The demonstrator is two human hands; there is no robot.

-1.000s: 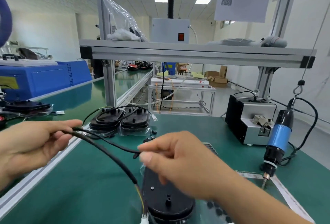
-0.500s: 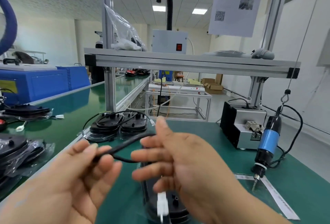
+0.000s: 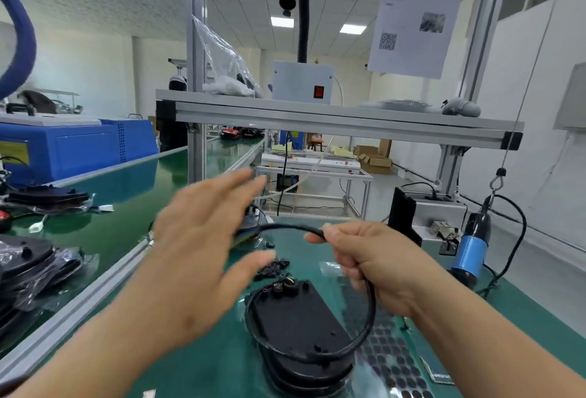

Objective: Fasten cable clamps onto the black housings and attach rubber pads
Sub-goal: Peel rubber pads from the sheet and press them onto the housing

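A black oval housing [image 3: 301, 324] lies on top of a stack on the green mat in front of me. Its black cable [image 3: 367, 312] loops from the housing's near end up into my right hand [image 3: 374, 261], which grips the cable between thumb and curled fingers above the housing's right side. My left hand [image 3: 203, 245] hovers blurred to the left, fingers spread and straight, holding nothing. Small black cable clamps [image 3: 272, 267] lie scattered just beyond the housing. A sheet of round dark rubber pads [image 3: 393, 353] lies to the right of the stack.
An electric screwdriver [image 3: 472, 245] with a blue body hangs at the right beside a grey screw feeder [image 3: 440, 223]. More bagged housings [image 3: 28, 264] lie at the left across the aluminium rail [image 3: 82, 299]. A shelf beam [image 3: 317, 121] spans overhead.
My left hand let go of the cable and spread open, moving forward. My right hand now holds the cable in a loop over the housing. The view tilted down slightly.
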